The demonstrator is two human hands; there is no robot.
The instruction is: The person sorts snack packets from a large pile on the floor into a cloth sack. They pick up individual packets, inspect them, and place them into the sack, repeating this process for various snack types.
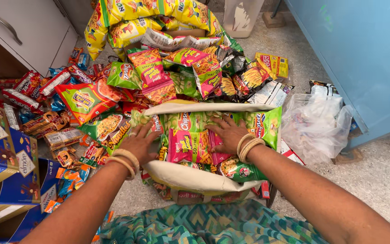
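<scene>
A cream cloth bag (190, 177) lies open on the speckled floor (380, 176), just in front of the person's knees, and it is packed to the brim with snack packets. Both hands press flat on that filling. The left hand (138, 144) lies spread, fingers extended, over a green packet (147, 122) at the bag's left edge — clasping nothing, only pressing. The right hand (228, 134) rests palm down, fingers splayed, on a pink-and-yellow packet (187, 145) near the middle of the bag; it too grips nothing. Each wrist carries two pale bangles.

Inside the bag, about six packets show: the pink-and-yellow one, one large green packet (262, 124) at the right rim, and other green ones between and below them. Their foil is glossy and crinkled.

Beyond the bag a loose heap of packets (159, 77) spreads over the floor — too many to count, in green, pink, red and black. Behind it stands a row of yellow packets (136, 18). One crumpled clear plastic bag (314, 124) lies to the right, beside a light blue cabinet (362, 49). At the left stand two blue cardboard boxes (5, 153), with small red and orange wrappers (37, 90) scattered near them.
</scene>
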